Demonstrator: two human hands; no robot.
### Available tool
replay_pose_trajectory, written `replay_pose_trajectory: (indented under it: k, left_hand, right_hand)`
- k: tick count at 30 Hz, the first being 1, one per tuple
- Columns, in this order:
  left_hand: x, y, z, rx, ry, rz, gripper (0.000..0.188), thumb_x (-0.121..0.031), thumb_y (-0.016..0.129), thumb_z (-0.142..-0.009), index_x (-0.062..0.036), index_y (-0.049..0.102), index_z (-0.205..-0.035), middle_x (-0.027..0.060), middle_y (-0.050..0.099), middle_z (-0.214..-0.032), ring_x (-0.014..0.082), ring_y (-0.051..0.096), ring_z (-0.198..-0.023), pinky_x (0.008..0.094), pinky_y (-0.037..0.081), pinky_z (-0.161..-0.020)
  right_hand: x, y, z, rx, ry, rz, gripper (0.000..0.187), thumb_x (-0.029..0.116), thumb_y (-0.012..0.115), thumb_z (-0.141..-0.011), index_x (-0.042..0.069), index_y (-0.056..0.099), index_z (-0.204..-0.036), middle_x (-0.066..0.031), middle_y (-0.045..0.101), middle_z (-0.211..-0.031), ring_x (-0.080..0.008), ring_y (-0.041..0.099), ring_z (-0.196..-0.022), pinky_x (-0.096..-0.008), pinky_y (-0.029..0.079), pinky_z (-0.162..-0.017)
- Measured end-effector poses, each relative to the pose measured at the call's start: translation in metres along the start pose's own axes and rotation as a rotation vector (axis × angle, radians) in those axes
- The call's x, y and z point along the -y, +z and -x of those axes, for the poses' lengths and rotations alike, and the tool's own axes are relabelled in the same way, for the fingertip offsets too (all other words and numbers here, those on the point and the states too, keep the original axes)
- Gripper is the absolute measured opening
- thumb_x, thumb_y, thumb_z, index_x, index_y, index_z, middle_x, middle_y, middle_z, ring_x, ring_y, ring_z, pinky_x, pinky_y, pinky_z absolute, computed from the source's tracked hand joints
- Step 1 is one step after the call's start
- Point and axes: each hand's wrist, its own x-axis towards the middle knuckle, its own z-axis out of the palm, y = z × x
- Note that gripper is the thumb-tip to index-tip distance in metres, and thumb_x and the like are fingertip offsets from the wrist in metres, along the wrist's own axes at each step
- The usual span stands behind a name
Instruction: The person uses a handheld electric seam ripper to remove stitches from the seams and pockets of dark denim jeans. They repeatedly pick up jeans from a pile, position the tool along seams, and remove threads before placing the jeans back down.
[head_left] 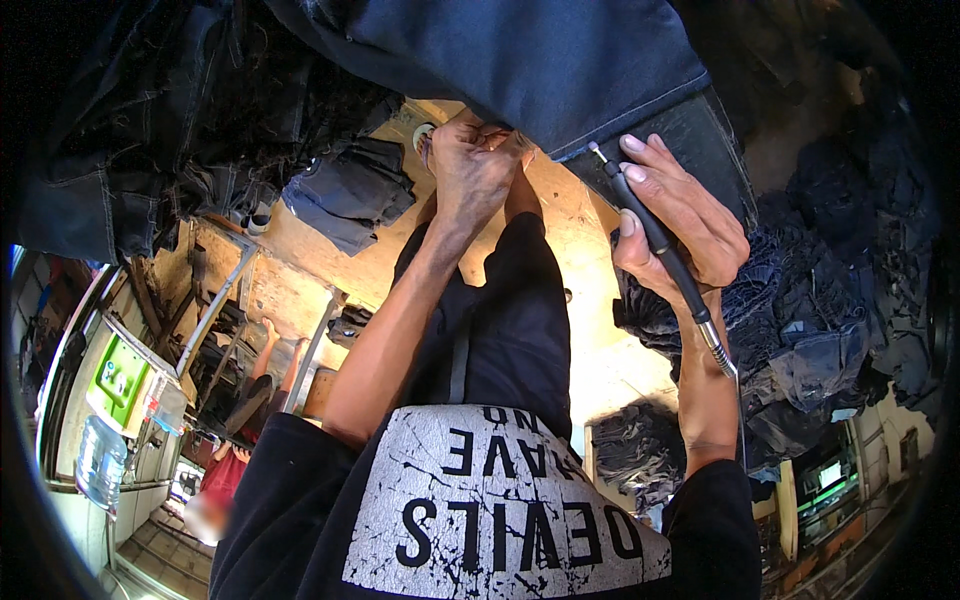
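Note:
A dark blue denim garment [540, 60], with a stitched hem, spreads across the top of the head view. At its lower edge my left hand [470, 165] is closed, the fingers curled against the cloth; their tips are partly hidden. My right hand [690, 220] holds a slim black rotary tool handpiece [655, 232] like a pen, with thumb on one side and fingers on the other. The handpiece's small pale tip lies right by the stitched hem. From its rear end a metal spring sleeve leads into a thin cable.
Dark denim pieces hang in a heap [200, 130] at the left, and more lie piled [800, 340] at the right. A folded dark cloth [350, 190] rests left of my left hand. Farther left are a green tray [122, 380], a clear water bottle [100, 462] and another person [225, 470].

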Motion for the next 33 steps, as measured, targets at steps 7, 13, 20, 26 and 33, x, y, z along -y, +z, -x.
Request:
replay_pose_trajectory:
  k: [7, 13, 20, 26, 33]
  left_hand:
    - [-0.002, -0.002, -0.01, 0.042, -0.025, -0.077, 0.023, 0.008, 0.069, -0.089, 0.0047, 0.073, -0.111, 0.0065, 0.077, -0.107, 0.0149, 0.07, -0.093, 0.0302, 0.054, -0.083]
    - [0.002, -0.001, -0.009, 0.05, -0.057, -0.089, 0.022, 0.008, 0.067, -0.088, 0.0048, 0.073, -0.108, 0.0045, 0.075, -0.1, 0.0117, 0.067, -0.082, 0.0273, 0.052, -0.071]
    - [0.007, 0.0, -0.013, 0.035, -0.028, -0.152, 0.017, 0.008, 0.064, -0.085, 0.0028, 0.072, -0.1, 0.0001, 0.067, -0.085, 0.0065, 0.058, -0.068, 0.0249, 0.045, -0.056]
    - [0.008, -0.001, -0.011, 0.025, -0.047, -0.143, 0.011, 0.008, 0.065, -0.086, -0.0009, 0.069, -0.09, -0.0026, 0.065, -0.079, 0.0064, 0.057, -0.065, 0.0261, 0.044, -0.055]
    - [0.01, 0.001, -0.016, -0.007, -0.097, -0.169, 0.005, 0.005, 0.07, -0.077, 0.0072, 0.07, -0.082, 0.0098, 0.076, -0.078, 0.0136, 0.067, -0.069, 0.0307, 0.053, -0.064]
  right_hand:
    - [-0.011, 0.009, -0.002, -0.045, -0.031, 0.029, 0.029, 0.007, 0.077, -0.084, -0.003, 0.078, -0.112, -0.0205, 0.08, -0.105, -0.0377, 0.079, -0.11, -0.0515, 0.063, -0.101]
    - [-0.014, 0.006, 0.0, -0.046, -0.016, 0.034, 0.031, 0.007, 0.076, -0.084, -0.004, 0.078, -0.113, -0.022, 0.08, -0.107, -0.0383, 0.079, -0.111, -0.0526, 0.062, -0.102]
    - [-0.011, 0.003, 0.001, -0.048, 0.036, 0.032, 0.029, 0.007, 0.072, -0.088, -0.006, 0.079, -0.113, -0.0259, 0.079, -0.112, -0.0405, 0.077, -0.113, -0.0559, 0.059, -0.105]
    - [-0.014, 0.004, 0.003, -0.08, 0.044, 0.038, 0.032, 0.006, 0.074, -0.085, -0.004, 0.078, -0.115, -0.0252, 0.079, -0.114, -0.0404, 0.077, -0.115, -0.0558, 0.059, -0.105]
    - [-0.017, 0.003, 0.004, -0.112, 0.044, 0.054, 0.036, 0.003, 0.076, -0.08, -0.003, 0.079, -0.115, -0.0246, 0.08, -0.112, -0.0401, 0.078, -0.112, -0.0546, 0.061, -0.103]
